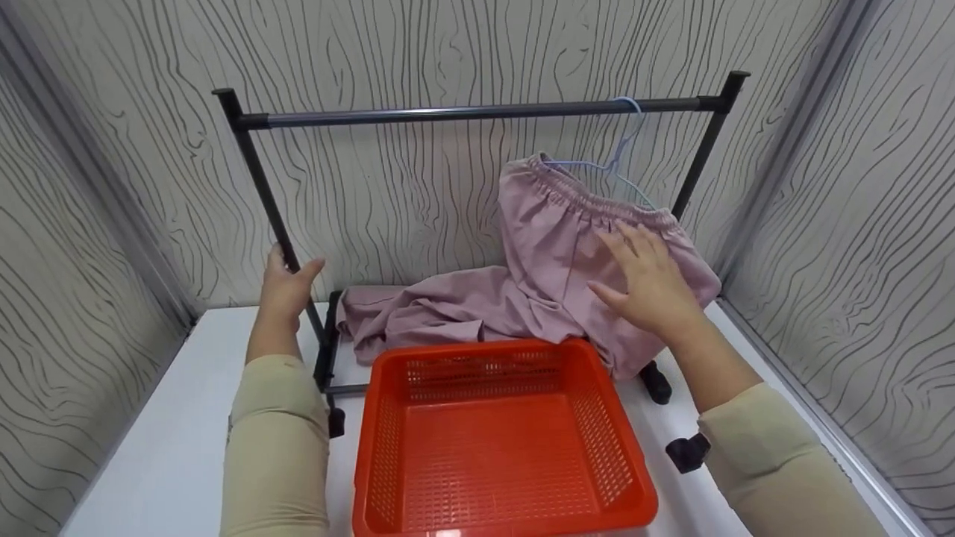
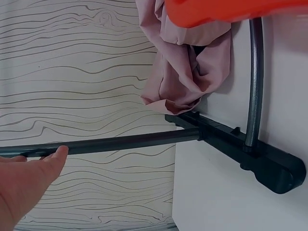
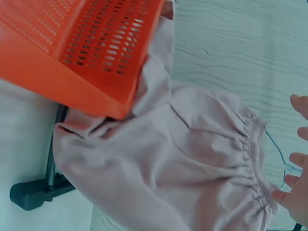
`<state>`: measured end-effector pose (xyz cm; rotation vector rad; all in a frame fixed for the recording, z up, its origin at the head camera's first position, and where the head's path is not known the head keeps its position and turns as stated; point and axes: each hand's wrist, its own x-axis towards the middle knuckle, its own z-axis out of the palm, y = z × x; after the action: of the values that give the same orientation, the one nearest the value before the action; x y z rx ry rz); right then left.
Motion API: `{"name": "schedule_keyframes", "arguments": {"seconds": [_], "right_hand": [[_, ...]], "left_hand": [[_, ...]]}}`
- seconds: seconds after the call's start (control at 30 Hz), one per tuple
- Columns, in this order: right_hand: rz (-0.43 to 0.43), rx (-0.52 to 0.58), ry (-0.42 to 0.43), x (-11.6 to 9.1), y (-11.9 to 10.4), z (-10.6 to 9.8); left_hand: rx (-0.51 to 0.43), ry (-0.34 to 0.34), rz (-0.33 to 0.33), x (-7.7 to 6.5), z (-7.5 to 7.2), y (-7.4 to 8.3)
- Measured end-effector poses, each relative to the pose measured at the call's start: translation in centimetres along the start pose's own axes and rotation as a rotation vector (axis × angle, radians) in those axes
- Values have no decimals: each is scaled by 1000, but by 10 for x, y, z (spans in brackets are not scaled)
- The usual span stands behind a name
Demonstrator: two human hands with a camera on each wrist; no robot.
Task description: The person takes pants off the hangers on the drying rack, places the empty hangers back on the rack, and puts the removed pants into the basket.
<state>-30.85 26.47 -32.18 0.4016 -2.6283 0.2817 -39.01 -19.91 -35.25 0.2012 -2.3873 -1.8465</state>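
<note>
The left hand [image 1: 286,291], thumb spread from the fingers, touches the rack's left post [image 1: 257,175]. Centre: a red basket [image 1: 477,348]. Behind it, pink trousers [image 1: 552,231] (gathered waist uppermost, cloth trailing leftward) and a blue hanger [image 1: 613,164] hooked on the bar [image 1: 448,113]. The right hand [image 1: 649,280], fingers spread, is at the waist; contact cannot be told.

The head view looks forward and down; nearer, sideways-turned wrist views share its pink garment [image 1: 548,239] and red basket [image 1: 485,455], the basket at one o'clock (left) and ten (right).
</note>
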Motion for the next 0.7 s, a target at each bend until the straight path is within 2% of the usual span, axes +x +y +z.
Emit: {"name": "schedule_keyframes", "arguments": {"seconds": [0.2, 0.37, 0.5, 0.7], "right_hand": [[121, 49, 98, 5, 18, -16], [255, 119, 137, 8, 35, -24], [338, 148, 146, 6, 46, -25], [395, 167, 88, 3, 58, -17]], "left_hand": [[0, -4, 9, 0, -1, 0], [-7, -9, 6, 1, -2, -1], [-35, -13, 18, 2, -2, -1], [-58, -17, 26, 1, -4, -2]]}}
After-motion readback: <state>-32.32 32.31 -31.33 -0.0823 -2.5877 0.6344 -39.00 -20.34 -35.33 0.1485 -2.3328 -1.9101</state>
